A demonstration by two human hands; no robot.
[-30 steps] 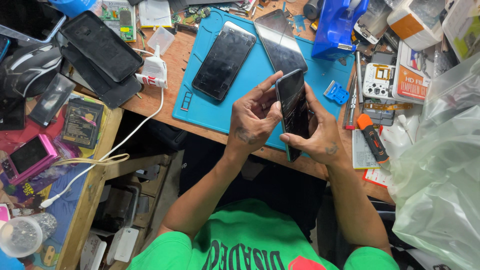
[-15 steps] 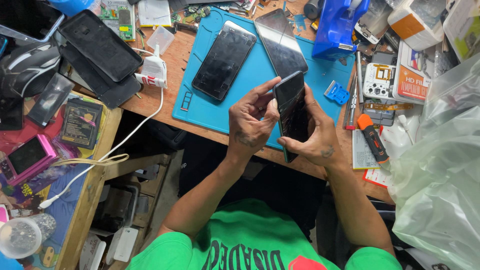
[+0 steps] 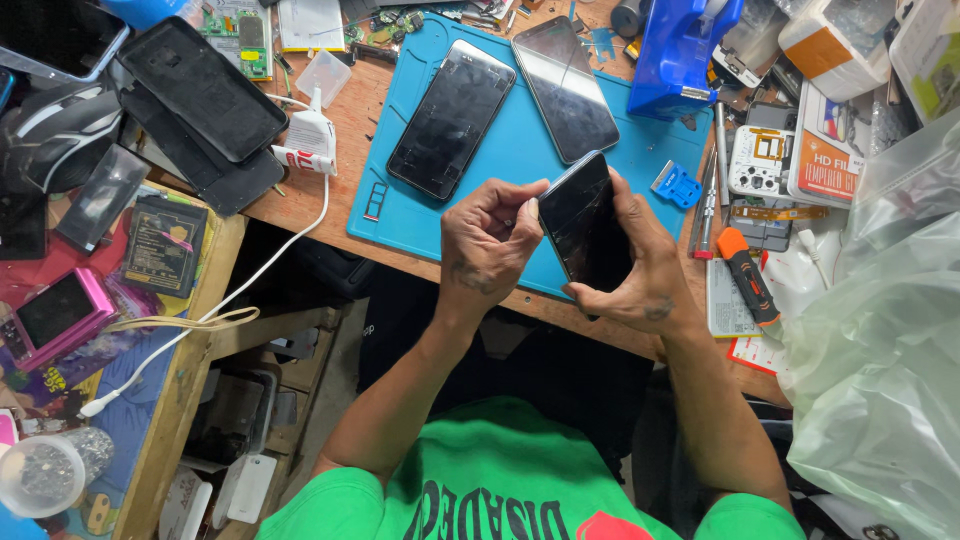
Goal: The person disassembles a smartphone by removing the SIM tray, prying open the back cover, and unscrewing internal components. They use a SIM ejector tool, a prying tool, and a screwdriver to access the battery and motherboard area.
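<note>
Phone in your hands [image 3: 585, 228]: glossy black glass, faintly smudged.
Mat [image 3: 520, 150]: your matt blue rubbery sheet.
Bench [image 3: 350, 130]: bare, worn wood.
Bag [image 3: 880, 350]: thin, crinkled clear plastic at your right.
Your shirt [image 3: 480, 480]: green cloth.

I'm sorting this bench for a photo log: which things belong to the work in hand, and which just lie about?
In hand:
black phone, cradled by the right hand
left hand, pinching its top edge

Lying about:
two phones on the blue mat
orange-handled screwdriver
glue bottle
computer mouse
</note>
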